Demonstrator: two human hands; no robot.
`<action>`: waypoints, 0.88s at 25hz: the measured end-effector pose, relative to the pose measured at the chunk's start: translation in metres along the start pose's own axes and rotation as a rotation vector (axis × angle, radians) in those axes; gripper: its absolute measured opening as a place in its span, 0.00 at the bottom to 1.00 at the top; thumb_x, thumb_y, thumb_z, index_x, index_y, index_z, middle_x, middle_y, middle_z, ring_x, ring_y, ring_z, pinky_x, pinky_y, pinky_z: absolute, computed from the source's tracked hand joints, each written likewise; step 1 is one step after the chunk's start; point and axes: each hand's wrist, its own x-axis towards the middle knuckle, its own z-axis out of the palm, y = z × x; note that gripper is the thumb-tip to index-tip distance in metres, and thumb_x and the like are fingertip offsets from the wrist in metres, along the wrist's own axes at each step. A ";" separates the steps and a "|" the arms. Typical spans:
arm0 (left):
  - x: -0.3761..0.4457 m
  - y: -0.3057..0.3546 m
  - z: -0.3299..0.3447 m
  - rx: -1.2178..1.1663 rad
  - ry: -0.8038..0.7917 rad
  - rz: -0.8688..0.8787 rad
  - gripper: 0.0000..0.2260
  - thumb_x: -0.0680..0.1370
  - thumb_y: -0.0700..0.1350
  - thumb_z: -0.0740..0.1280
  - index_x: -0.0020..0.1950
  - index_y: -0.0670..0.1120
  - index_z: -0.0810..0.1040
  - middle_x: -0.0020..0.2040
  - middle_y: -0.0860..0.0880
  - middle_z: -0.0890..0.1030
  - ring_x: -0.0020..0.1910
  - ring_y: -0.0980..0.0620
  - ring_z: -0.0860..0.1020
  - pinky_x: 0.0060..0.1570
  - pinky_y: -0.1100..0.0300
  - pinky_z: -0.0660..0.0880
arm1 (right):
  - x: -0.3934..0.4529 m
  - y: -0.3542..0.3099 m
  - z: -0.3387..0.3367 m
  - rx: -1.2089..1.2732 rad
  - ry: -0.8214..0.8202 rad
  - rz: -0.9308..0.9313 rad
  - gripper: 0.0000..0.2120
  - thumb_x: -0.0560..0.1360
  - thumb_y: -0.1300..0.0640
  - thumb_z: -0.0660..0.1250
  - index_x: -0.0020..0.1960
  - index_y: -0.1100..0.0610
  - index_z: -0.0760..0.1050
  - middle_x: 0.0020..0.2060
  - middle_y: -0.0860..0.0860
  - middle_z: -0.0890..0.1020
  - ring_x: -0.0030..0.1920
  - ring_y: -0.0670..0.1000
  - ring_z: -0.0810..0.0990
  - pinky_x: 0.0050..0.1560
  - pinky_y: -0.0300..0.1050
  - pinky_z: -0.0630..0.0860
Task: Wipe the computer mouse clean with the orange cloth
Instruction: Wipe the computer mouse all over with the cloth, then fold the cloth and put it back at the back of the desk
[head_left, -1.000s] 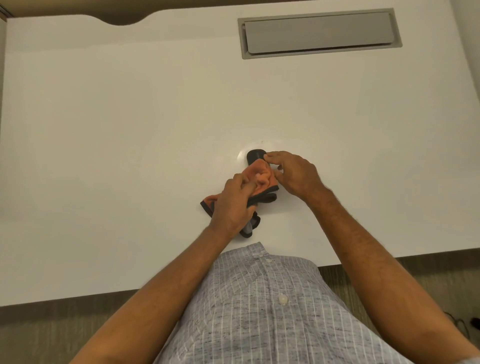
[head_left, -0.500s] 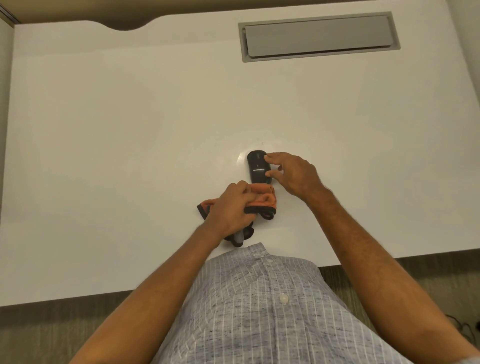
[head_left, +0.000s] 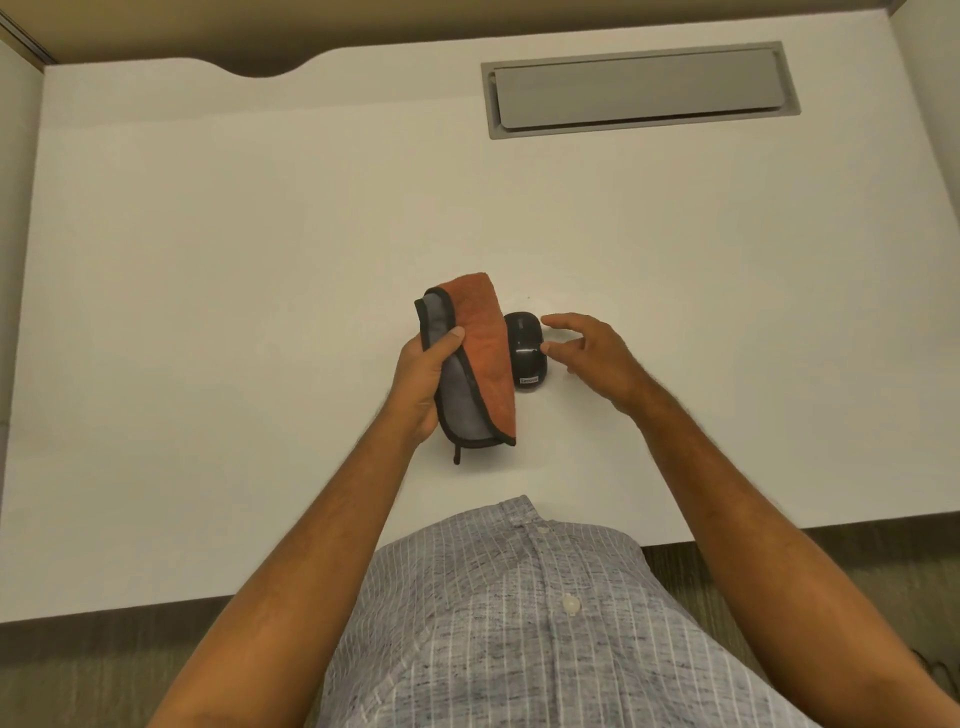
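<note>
The left hand had lifted the orange cloth, clenched, off the mouse; the right hand, fingers released, hovered beside it, suggesting wiping had paused or finished.

On a white desk, the left hand grips a folded orange cloth with a grey underside and black trim, lifted beside a small black computer mouse. The right hand hovers with fingers spread just right of the mouse. A grey rectangular cable hatch sits at the far edge.

A black computer mouse lies flat on the white bench; beside it, the folded orange cloth, grey-backed, is held up.
</note>
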 end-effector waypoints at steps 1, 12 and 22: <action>0.001 0.000 0.003 -0.027 -0.013 -0.006 0.12 0.81 0.47 0.71 0.63 0.46 0.80 0.55 0.46 0.88 0.54 0.46 0.86 0.50 0.53 0.83 | -0.005 -0.002 0.000 0.020 0.044 0.006 0.19 0.80 0.52 0.71 0.70 0.47 0.76 0.71 0.48 0.77 0.58 0.49 0.82 0.56 0.45 0.79; -0.004 0.036 0.031 -0.279 -0.239 -0.110 0.16 0.82 0.51 0.67 0.63 0.42 0.82 0.53 0.42 0.86 0.51 0.42 0.85 0.58 0.45 0.82 | -0.044 -0.086 0.020 0.520 0.297 -0.043 0.18 0.84 0.43 0.57 0.67 0.48 0.76 0.64 0.46 0.80 0.62 0.45 0.80 0.62 0.46 0.79; -0.009 0.076 0.084 0.434 0.084 0.378 0.08 0.77 0.59 0.65 0.43 0.58 0.71 0.54 0.50 0.77 0.56 0.47 0.78 0.59 0.42 0.80 | -0.034 -0.122 0.035 0.989 -0.145 0.061 0.24 0.84 0.43 0.61 0.72 0.58 0.75 0.60 0.57 0.84 0.62 0.54 0.83 0.66 0.52 0.79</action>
